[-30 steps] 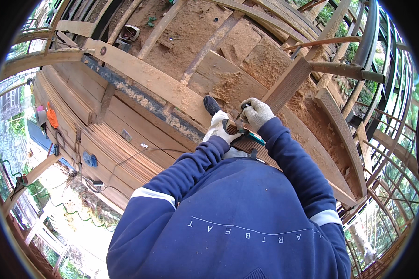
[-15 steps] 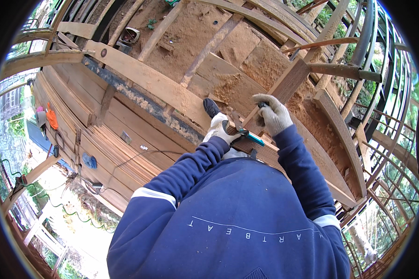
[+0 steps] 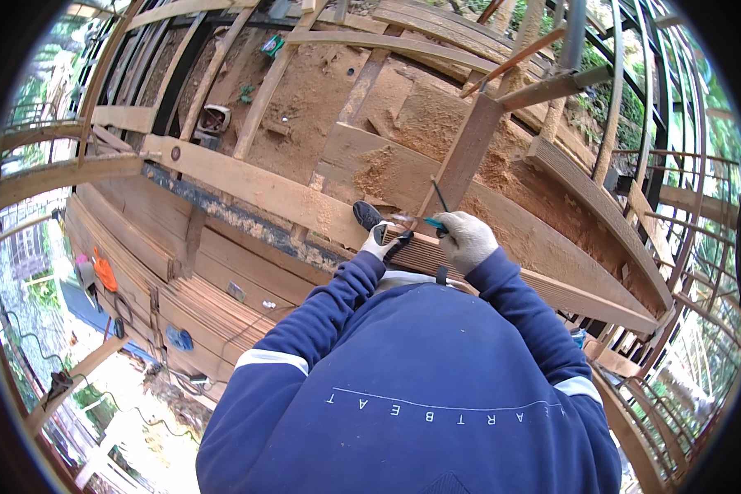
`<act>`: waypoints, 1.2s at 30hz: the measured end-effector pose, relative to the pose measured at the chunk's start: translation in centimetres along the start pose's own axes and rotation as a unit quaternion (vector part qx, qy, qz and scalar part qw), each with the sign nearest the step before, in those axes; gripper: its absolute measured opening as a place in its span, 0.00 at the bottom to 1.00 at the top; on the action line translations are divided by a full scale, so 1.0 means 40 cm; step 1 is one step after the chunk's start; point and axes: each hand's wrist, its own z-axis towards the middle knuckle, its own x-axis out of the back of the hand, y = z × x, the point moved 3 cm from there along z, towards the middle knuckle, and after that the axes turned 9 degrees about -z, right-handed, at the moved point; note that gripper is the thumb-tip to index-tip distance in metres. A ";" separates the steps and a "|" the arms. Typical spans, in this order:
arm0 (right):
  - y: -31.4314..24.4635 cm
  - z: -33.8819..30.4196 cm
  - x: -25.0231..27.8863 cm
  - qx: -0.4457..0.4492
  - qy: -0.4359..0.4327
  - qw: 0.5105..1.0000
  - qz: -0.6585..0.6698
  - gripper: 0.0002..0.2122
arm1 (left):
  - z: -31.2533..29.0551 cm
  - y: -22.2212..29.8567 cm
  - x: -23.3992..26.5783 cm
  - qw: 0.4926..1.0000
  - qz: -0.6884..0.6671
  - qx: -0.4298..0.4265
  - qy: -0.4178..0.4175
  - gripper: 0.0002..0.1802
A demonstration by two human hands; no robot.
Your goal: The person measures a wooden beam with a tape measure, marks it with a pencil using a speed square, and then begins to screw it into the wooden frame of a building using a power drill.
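My right hand (image 3: 467,241), in a pale work glove, is closed round a teal-handled tool (image 3: 441,224). A thin dark shaft points away from its handle; the exact kind is unclear. To its left, my gloved left hand (image 3: 376,244) grips something dark (image 3: 400,240) at the end of a grooved wooden board (image 3: 543,290). That dark thing is too small to name. The board lies across in front of my body and runs off to the right. Just beyond my left hand is a dark shoe (image 3: 367,215).
A wide plank (image 3: 255,177) runs along a sawdust-strewn frame. Another board (image 3: 469,156) stands out beyond my hands. Long boards are stacked (image 3: 214,280) at the left, near an orange cloth (image 3: 104,272). Pipes and a curved beam (image 3: 601,222) border the right side.
My right hand has come down and left, and now holds the teal-handled tool, which was by my left hand before. My left hand stays near the board's end. The view has shifted slightly.
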 end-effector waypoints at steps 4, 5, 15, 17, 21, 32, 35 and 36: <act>0.039 -0.144 0.114 -0.108 0.140 0.964 0.200 0.14 | -0.028 0.091 -0.041 0.994 0.107 -0.034 -0.015 0.20; 0.061 -0.192 0.129 -0.143 0.159 0.938 0.274 0.14 | -0.033 0.099 -0.043 0.989 0.139 -0.040 0.009 0.18; 0.170 -0.633 0.158 -0.293 0.526 0.676 0.424 0.15 | 0.078 0.242 -0.129 0.988 0.085 0.073 0.105 0.28; 0.186 -0.715 0.129 -0.310 0.582 0.635 0.403 0.15 | 0.091 0.274 -0.147 0.994 0.010 0.087 0.061 0.30; 0.138 -0.827 0.089 -0.336 0.653 0.550 0.398 0.16 | 0.163 0.284 -0.114 0.995 -0.030 0.084 0.046 0.25; 0.014 -0.951 -0.029 -0.360 0.783 0.356 0.362 0.07 | 0.234 0.259 -0.092 0.984 -0.036 0.166 -0.053 0.29; -0.049 -0.988 -0.118 -0.378 0.808 0.293 0.345 0.07 | 0.252 0.257 -0.129 0.984 0.031 0.168 -0.057 0.31; -0.066 -0.986 -0.146 -0.382 0.810 0.290 0.336 0.07 | 0.269 0.266 -0.127 0.985 0.048 0.156 -0.052 0.31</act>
